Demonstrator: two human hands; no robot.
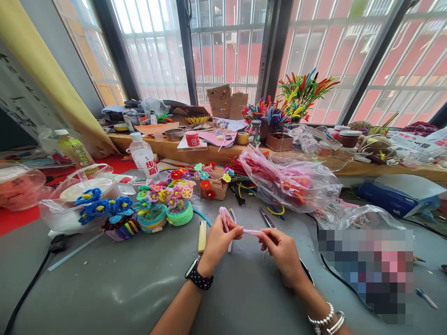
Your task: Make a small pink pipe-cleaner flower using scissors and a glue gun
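Note:
A pale pink pipe cleaner [252, 232] stretches between my two hands above the grey table. My left hand [219, 237] pinches it where it bends into a loop standing above the fingers. At its other end, the thumb and fingertips of my right hand [281, 251] are closed on the straight stretch. Beside my left hand lies a yellow lighter [202, 236]. Scissors or pliers [267, 217] lie behind my right hand, their handles partly hidden under it. Further left stand small coiled pots of pipe-cleaner flowers [179, 214], with blue flowers [101, 207] next to them.
A woven basket of flowers [218, 186] and a plastic bag of red stems [286, 181] lie beyond my hands. A water bottle [143, 156] stands at back left. Black cables [38, 274] cross both sides of the table. A crowded wooden ledge [223, 151] runs under the windows.

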